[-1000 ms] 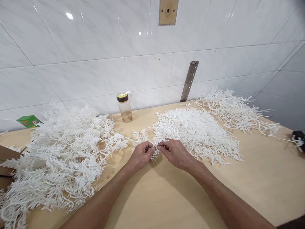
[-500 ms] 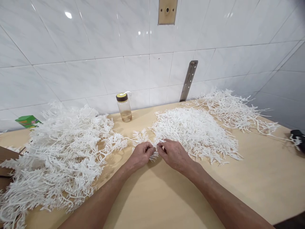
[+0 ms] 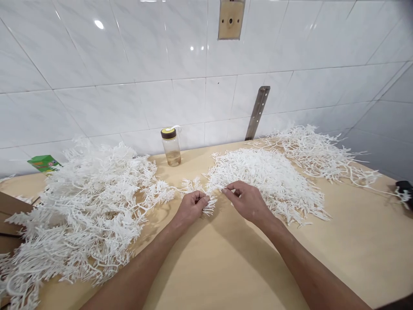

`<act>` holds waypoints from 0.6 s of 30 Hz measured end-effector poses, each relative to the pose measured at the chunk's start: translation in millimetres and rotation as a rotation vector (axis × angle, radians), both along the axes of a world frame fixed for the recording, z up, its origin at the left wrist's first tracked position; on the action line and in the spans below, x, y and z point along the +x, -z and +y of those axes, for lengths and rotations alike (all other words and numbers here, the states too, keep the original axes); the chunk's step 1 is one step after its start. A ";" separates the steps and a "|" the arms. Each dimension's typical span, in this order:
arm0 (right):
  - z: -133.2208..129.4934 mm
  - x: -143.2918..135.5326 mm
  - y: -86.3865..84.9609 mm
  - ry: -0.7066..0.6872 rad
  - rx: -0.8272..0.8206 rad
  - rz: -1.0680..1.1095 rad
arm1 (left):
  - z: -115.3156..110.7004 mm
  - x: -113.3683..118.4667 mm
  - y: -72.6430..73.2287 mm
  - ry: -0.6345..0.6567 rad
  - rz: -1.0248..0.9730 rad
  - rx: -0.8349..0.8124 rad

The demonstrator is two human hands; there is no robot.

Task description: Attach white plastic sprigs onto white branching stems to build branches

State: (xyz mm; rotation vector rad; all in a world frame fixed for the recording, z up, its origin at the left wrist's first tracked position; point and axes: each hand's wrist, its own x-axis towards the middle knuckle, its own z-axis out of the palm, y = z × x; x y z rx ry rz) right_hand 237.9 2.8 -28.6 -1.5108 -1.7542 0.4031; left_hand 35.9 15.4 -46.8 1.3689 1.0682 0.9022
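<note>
My left hand (image 3: 192, 207) is closed in a pinch on a white branched plastic sprig (image 3: 210, 207), whose thin prongs stick out past the fingertips. That sprig trails left towards a big tangled heap of similar white sprigs (image 3: 97, 198). My right hand (image 3: 248, 201) hovers at the near left edge of a pile of small loose white pieces (image 3: 261, 172). Its thumb and forefinger are pressed together, and a small white bit seems to show at the tips. Whether it is held there is too small to make out. The two hands are apart.
Bare-looking white stems (image 3: 312, 146) lie tangled at the back right. A clear bottle (image 3: 173, 153) stands near the tiled wall, left of a metal bracket (image 3: 258, 112). There is a green box (image 3: 43, 163) behind the left heap, a brown carton (image 3: 13, 215) at far left, and a black object (image 3: 404, 191) at far right.
My right hand has drawn away from the left, moving right towards the small-piece pile. The left hand still pinches the sprig in nearly the same place. The view has shifted slightly.
</note>
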 end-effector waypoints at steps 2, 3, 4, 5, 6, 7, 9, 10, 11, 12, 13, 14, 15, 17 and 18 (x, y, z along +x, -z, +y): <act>-3.1 -7.4 -1.8 -0.093 -0.086 0.057 | -0.1 0.5 0.7 0.000 -0.002 0.017; -4.6 -11.2 -2.3 -0.124 -0.112 0.076 | -0.2 0.8 0.8 0.001 -0.001 0.027; -5.9 -14.7 -2.5 -0.144 -0.133 0.088 | -0.4 1.0 0.8 0.003 0.002 0.037; -7.0 -17.9 -2.5 -0.153 -0.153 0.095 | -0.6 1.2 0.7 0.004 0.006 0.048; -7.8 -20.5 -2.3 -0.158 -0.174 0.098 | -0.7 1.4 0.6 0.004 0.013 0.059; -8.2 -22.5 -2.1 -0.158 -0.194 0.100 | -0.7 1.5 0.5 0.006 0.022 0.068; -8.3 -24.9 -1.8 -0.157 -0.234 0.105 | -0.5 1.7 0.4 0.005 0.039 0.083; -8.1 -25.3 -1.7 -0.155 -0.251 0.109 | -0.4 1.7 0.5 0.002 0.047 0.089; -7.8 -25.5 -1.6 -0.151 -0.264 0.115 | -0.2 1.8 0.7 0.001 0.057 0.097; -7.4 -25.5 -1.5 -0.146 -0.273 0.118 | 0.0 1.8 0.9 -0.001 0.067 0.106; -7.0 -25.5 -1.2 -0.142 -0.276 0.118 | 0.1 1.9 1.1 -0.003 0.077 0.119; -6.6 -25.5 -0.8 -0.138 -0.271 0.112 | 0.1 1.9 1.3 -0.005 0.089 0.133; -6.4 -25.5 -0.2 -0.136 -0.258 0.098 | -0.1 1.9 1.5 -0.007 0.102 0.146; -6.2 -25.9 1.3 -0.137 -0.210 0.053 | -0.7 1.8 1.5 -0.012 0.126 0.168; -6.3 -26.1 2.0 -0.143 -0.180 0.027 | -1.2 1.9 1.3 -0.015 0.136 0.177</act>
